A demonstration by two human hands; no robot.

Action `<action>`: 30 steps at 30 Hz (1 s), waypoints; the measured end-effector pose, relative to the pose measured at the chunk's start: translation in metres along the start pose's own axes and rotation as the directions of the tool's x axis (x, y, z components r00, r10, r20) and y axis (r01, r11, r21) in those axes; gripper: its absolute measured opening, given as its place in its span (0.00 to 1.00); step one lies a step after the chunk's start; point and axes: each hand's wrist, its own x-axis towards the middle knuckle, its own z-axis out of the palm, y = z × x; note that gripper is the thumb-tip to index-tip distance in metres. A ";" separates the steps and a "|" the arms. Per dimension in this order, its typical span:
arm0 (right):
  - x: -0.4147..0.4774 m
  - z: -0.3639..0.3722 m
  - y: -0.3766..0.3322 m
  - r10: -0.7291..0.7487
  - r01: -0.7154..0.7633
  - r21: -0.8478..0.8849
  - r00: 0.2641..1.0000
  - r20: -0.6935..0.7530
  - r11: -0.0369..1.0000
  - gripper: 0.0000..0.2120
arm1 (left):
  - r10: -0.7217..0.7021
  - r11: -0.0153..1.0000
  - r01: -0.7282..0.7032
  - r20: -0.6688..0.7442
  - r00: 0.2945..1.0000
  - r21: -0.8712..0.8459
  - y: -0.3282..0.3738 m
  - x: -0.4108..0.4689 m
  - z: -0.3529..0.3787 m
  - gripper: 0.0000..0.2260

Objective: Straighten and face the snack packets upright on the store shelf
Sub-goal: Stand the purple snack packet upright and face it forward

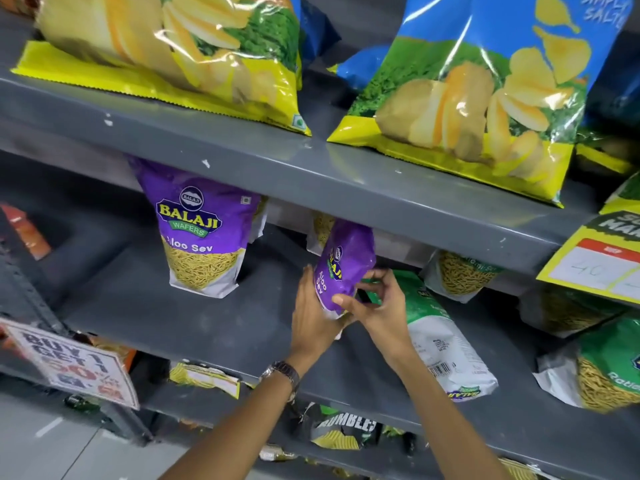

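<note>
Currently, both hands are working on one purple Aloo Sev packet (344, 265) on the middle shelf (194, 327). The left hand (313, 317) is cupping the packet's left side and base, and the right hand (377, 303) is pinching its lower right edge between thumb and fingers; each grip is closed on the packet. The packet is leaning left with its front turned partly sideways, so the two-sided hold is probably serving to rotate it and set it on its base.

A second purple packet (204, 233) is standing upright and facing forward, well apart to the left; it is likely acting as the reference for alignment. A green and white packet (440, 334) is lying flat just beside the right hand, back side up, and still needs standing.

Bare shelf surface is lying open between the two purple packets, giving room to slide leftward. The upper shelf edge (346, 188) is sitting close above the held packet's top, limiting any lift. Green packets (460, 275) are crowding the right side.
</note>
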 end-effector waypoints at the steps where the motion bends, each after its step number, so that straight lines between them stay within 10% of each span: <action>1: 0.000 -0.001 -0.001 0.010 -0.010 0.033 1.000 0.024 0.999 0.21 | -0.012 1.000 0.012 -0.006 1.000 -0.008 -0.003 0.004 -0.005 0.51; 9: 0.023 -0.005 0.004 -0.074 0.073 -0.010 0.991 -0.114 0.997 0.25 | -0.006 1.000 0.010 0.181 0.983 -0.024 -0.033 0.043 -0.061 0.53; 15: 0.054 -0.005 0.021 0.054 -0.063 -0.101 0.994 -0.091 0.993 0.42 | -0.055 0.991 0.078 0.202 0.978 -0.112 -0.052 0.064 -0.086 0.43; 23: 0.039 0.000 0.027 0.101 -0.106 -0.035 0.986 -0.134 0.994 0.34 | -0.046 0.924 0.122 0.210 0.977 -0.362 -0.066 0.049 -0.072 0.20; 30: 0.032 0.015 0.030 0.131 -0.144 -0.029 0.954 -0.269 0.989 0.34 | -0.041 0.947 0.130 0.293 0.955 -0.293 -0.064 0.054 -0.074 0.33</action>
